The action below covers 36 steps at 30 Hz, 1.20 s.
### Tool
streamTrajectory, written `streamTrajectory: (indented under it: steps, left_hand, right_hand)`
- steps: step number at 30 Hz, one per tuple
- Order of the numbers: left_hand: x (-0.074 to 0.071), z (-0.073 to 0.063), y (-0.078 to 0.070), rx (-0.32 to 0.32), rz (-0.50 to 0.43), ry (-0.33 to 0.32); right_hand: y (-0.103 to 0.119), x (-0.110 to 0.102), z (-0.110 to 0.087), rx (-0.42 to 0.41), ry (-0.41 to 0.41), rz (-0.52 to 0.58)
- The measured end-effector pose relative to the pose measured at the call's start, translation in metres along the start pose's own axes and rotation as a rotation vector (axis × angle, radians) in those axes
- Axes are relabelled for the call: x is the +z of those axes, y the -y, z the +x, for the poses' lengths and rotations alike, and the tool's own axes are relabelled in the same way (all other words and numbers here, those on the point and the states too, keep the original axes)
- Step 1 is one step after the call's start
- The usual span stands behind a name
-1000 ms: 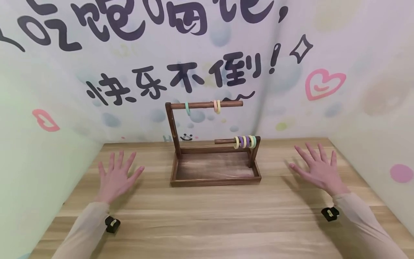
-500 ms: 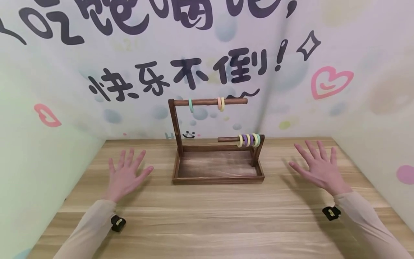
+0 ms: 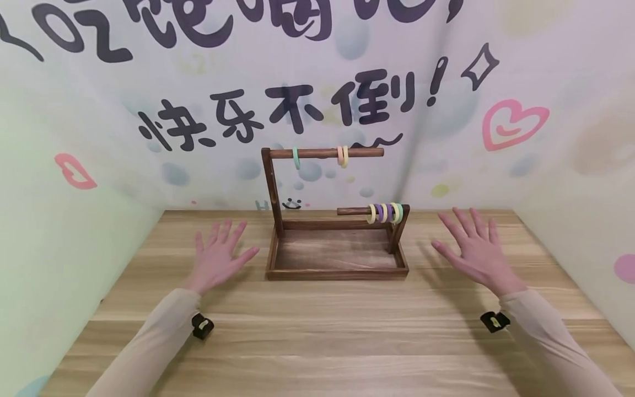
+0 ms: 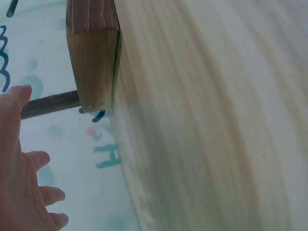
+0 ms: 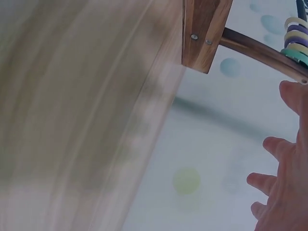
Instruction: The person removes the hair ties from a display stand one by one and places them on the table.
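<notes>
A dark wooden rack (image 3: 337,274) with a tray base stands on the table between my hands. On its upper rod (image 3: 317,154) hang a mint ring (image 3: 296,158), a pink ring (image 3: 340,156) and a pale yellow ring (image 3: 345,157). Several yellow, purple and mint rings (image 3: 384,213) sit bunched at the post end of the lower rod (image 3: 352,211). My left hand (image 3: 218,258), fingers spread, is left of the rack and holds nothing. Spread likewise, my right hand (image 3: 476,252) is to its right, apart from it. Both wrist views show the rack's end beside the fingers.
The wood-grain table (image 3: 337,336) meets a printed cloth backdrop (image 3: 238,182) just behind the rack. Side walls (image 3: 585,220) rise at left and right. Each wrist carries a small black device (image 3: 202,326).
My left hand has moved right, closer to the rack. The right hand has come slightly left and farther forward. The head view has tilted down a little; the rings stay on the rods.
</notes>
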<state>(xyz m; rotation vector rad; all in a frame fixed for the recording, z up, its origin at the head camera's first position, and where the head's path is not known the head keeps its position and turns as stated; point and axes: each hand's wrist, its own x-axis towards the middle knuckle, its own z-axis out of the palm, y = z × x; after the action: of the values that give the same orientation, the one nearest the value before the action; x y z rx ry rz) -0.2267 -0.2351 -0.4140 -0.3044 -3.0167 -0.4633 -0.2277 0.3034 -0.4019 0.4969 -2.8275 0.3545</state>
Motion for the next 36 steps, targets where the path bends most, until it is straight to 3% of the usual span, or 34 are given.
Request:
streamTrajectory:
  steps: [12, 24, 30, 36]
  left_hand:
    - [0.015, 0.011, -0.018, 0.101, -0.058, 0.067]
    - [0.026, 0.014, -0.016, 0.225, -0.216, 0.158]
    - [0.024, 0.016, -0.015, 0.234, -0.309, 0.236]
    - [0.022, 0.015, -0.013, 0.219, -0.318, 0.269]
  right_hand:
    - [0.019, 0.006, 0.011, -0.060, -0.092, 0.086]
    - [0.044, -0.002, 0.032, -0.239, -0.231, 0.169]
    - [0.054, 0.000, 0.042, -0.271, -0.234, 0.220]
    - [0.065, 0.003, 0.053, -0.308, -0.234, 0.254]
